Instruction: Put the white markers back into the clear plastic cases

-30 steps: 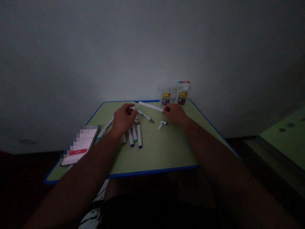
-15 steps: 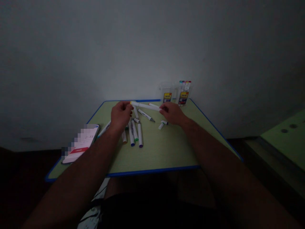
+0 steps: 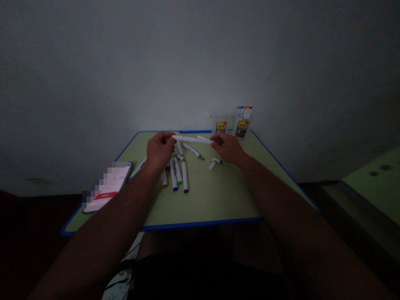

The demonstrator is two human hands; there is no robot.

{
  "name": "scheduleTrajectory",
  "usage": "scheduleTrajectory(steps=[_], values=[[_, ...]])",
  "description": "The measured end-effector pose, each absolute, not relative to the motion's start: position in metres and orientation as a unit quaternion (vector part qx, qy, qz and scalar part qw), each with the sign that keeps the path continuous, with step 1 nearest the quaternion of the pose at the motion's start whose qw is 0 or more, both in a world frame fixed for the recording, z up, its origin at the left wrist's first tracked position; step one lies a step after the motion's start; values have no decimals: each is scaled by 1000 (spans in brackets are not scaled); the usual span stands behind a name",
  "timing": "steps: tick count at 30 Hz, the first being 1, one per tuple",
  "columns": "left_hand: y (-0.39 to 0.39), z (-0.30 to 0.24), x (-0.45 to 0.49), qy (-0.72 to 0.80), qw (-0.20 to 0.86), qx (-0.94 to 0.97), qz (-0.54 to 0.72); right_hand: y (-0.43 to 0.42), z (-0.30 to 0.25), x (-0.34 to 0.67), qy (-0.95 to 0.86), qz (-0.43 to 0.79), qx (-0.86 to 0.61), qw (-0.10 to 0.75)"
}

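A white marker [image 3: 195, 140] with a yellow-orange end stretches sideways between my two hands. My left hand [image 3: 160, 149] pinches its coloured end, and my right hand [image 3: 228, 148] pinches the other tip. Beneath it lies an uncapped grey-tipped marker [image 3: 193, 151] on the table. Two loose caps [image 3: 213, 165] rest just below my right hand. Several more markers lie near my left hand, among them a blue-ended one [image 3: 174, 177], a green-ended one [image 3: 178, 171] and a purple-ended one [image 3: 185, 177].
The green table [image 3: 218, 200] has a blue edge. Two clear marker cases stand at the back: one [image 3: 220, 121] shows no pens, while the other [image 3: 242, 123] holds several colour-capped markers. A phone [image 3: 109, 187] lies at the left edge. Behind is a grey wall [image 3: 175, 66].
The view has shifted very slightly. Both hands keep hold of the marker in nearly the same place, and the things on the table have stayed put.
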State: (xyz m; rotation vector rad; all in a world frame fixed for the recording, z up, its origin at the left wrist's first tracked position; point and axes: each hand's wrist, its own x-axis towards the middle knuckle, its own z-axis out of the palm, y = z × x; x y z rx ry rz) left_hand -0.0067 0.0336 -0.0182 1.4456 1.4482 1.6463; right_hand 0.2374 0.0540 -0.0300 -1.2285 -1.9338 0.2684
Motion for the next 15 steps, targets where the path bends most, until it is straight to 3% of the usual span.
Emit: scheduleTrajectory(steps=[15], values=[[32, -18, -5, 541, 263, 532, 596, 54, -28, 237, -739, 110, -491, 448]])
